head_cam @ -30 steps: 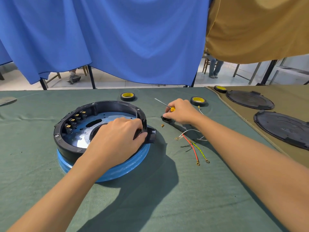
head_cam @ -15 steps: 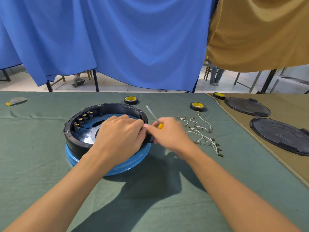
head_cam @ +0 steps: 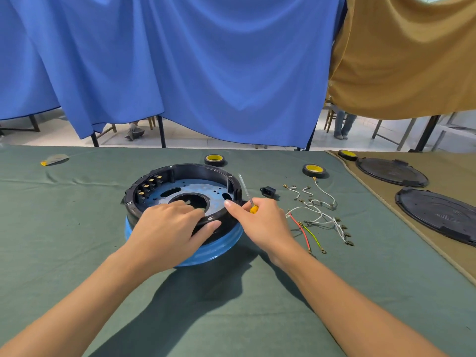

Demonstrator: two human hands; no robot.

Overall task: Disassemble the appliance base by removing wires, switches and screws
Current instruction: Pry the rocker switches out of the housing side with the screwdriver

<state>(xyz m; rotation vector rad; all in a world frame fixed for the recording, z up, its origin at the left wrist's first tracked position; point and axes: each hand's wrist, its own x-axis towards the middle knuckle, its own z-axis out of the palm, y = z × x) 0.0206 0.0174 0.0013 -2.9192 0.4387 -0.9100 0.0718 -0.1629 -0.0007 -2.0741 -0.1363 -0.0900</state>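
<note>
A: Where is the appliance base (head_cam: 180, 194), and why is it held this way?

B: It sits on the green surface (head_cam: 77, 253), directly under the left hand (head_cam: 171, 228). That hand lies flat over the near rim, fingers spread and pressing down rather than clenched on anything; this likely steadies the round housing against turning.

A: And the right hand (head_cam: 260, 224)?

B: It is closed around the yellow handle of a screwdriver (head_cam: 246, 193), whose shaft points up and away from the hand, tip clear of the housing. The thumb reaches toward the rim just beside the left hand. Presumably the tool is parked in the palm while the fingers work a part.

A: What lies outward from there?

B: Just beyond the right hand rests a black socket (head_cam: 268, 191); to that hand's outer side lie loose wires (head_cam: 316, 217), white, red and green-yellow, set apart, apparently as removed parts. Inside the housing, beyond the left hand, a row of switches (head_cam: 149, 185) appears still mounted.

A: Further out?

B: Tape rolls (head_cam: 214, 160) and black lids (head_cam: 391, 171).
</note>
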